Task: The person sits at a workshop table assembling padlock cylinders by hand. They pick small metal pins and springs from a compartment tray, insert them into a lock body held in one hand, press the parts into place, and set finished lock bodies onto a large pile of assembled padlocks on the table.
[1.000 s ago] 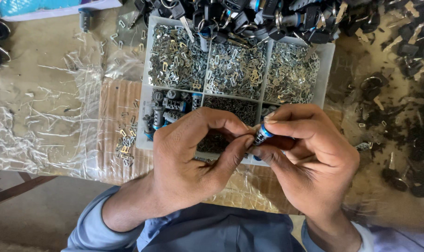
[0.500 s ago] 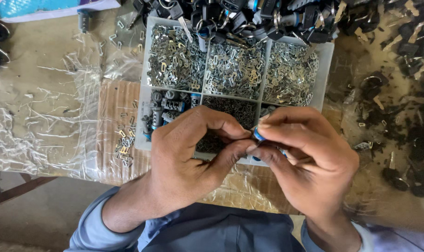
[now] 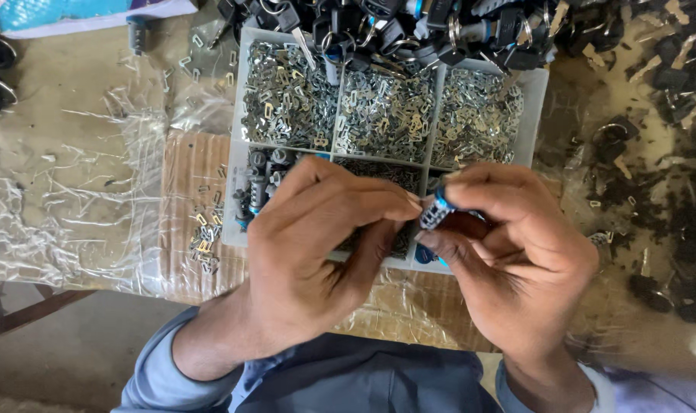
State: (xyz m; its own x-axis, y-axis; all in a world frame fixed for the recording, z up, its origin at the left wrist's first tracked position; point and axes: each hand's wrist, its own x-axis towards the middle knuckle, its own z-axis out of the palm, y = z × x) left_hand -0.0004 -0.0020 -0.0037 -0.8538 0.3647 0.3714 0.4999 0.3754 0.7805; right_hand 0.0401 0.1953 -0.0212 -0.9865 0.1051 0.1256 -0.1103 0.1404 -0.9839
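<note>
My right hand [image 3: 516, 252] pinches a small metal lock cylinder with a blue ring [image 3: 437, 209] between thumb and fingers. My left hand [image 3: 317, 245] meets it from the left, fingertips pressed together at the cylinder's side; whether a tiny piece sits between them is hidden. Both hands hover over the near row of a white divided tray [image 3: 237, 191]. Its far compartments hold several small silvery metal wafers [image 3: 386, 115]. A near-left compartment holds more blue-ringed cylinders [image 3: 260, 180].
A heap of black keys and lock parts [image 3: 409, 23] lies beyond the tray. More dark parts [image 3: 669, 191] are scattered at the right. Crumpled clear plastic [image 3: 72, 199] covers the left, with loose wafers [image 3: 204, 245] on cardboard. A blue packet [image 3: 80, 11] sits far left.
The hands have stayed over the tray. The cylinder has turned slightly in my right hand, and my left fingertips have shifted against it.
</note>
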